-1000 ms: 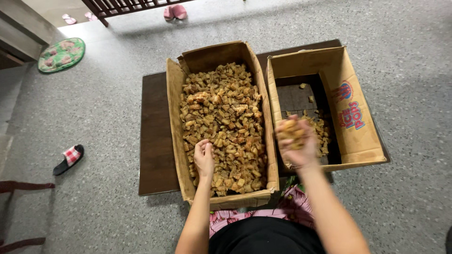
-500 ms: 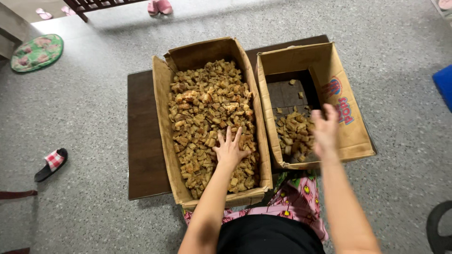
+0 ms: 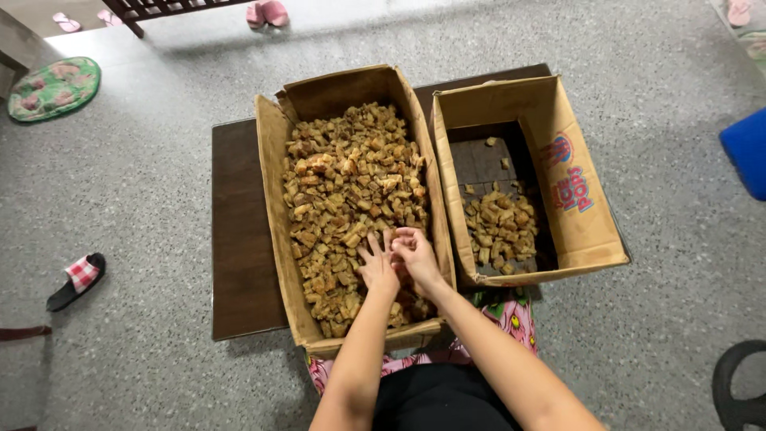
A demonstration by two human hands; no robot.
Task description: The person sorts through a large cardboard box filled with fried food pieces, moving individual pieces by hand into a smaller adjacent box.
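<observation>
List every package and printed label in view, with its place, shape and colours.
Left cardboard box: open, long, plain brown, full of brown chunks; both hands in it.
Right cardboard box: open, brown, with a small pile of chunks at its near end.
Printed label: on the right box's outer flap, red and blue.

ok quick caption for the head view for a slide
Both hands, left hand and right hand, dig into a full cardboard box of brown chunks beside a nearly empty printed cardboard box.
</observation>
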